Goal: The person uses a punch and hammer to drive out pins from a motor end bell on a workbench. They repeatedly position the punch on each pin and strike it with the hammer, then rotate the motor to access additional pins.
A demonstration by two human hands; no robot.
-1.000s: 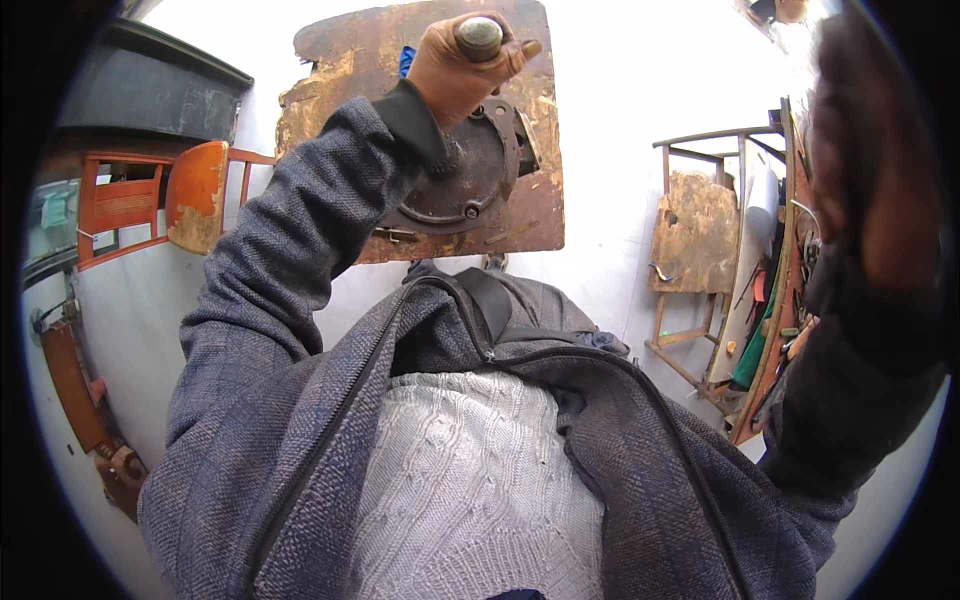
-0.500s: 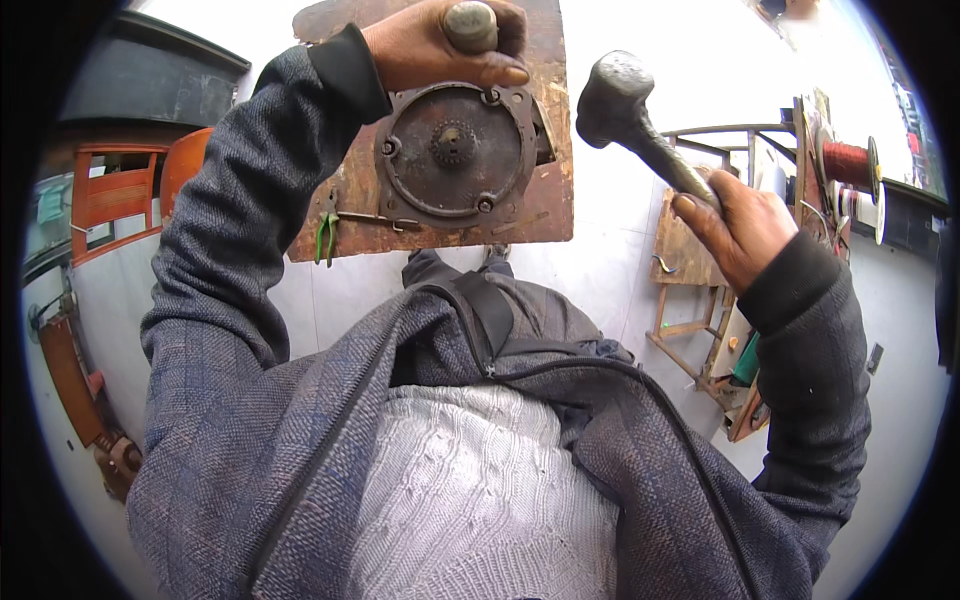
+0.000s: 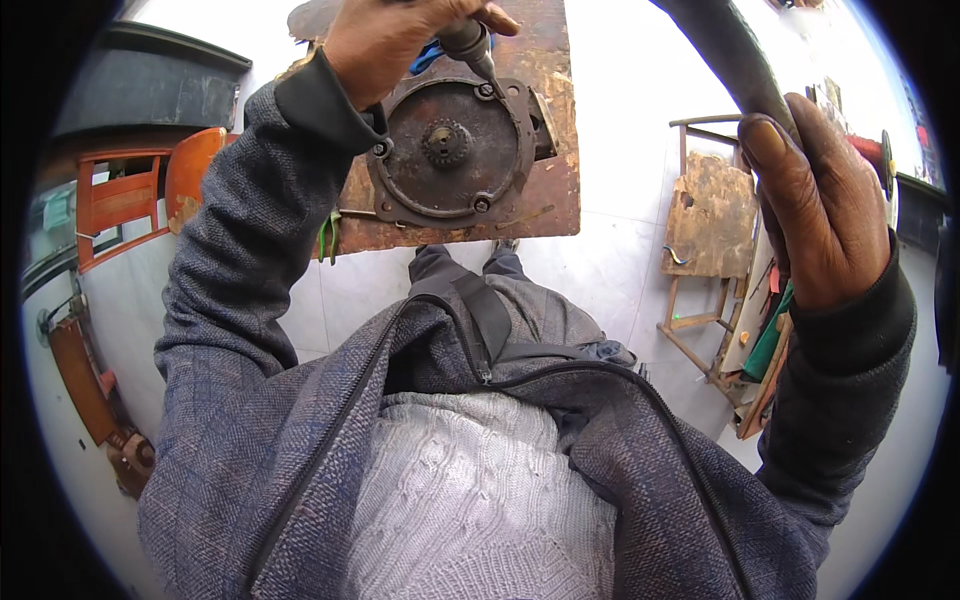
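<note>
One housing (image 3: 450, 182), worn tabletop (image 3: 556, 195), floor (image 3: 590, 275) perhaps tiled

Dark round metal housing (image 3: 448, 180), flat

Up top, the frame sliced off the far end of the hammer (image 3: 735, 60) and clipped the left hand (image 3: 385, 45) too! The tapered metal tool (image 3: 465, 43) lost its upper end in that grip; tip contact was too small to tell. The left sleeve (image 3: 235, 230) swallowed the working end of the green-handled pliers (image 3: 328, 238).
</note>
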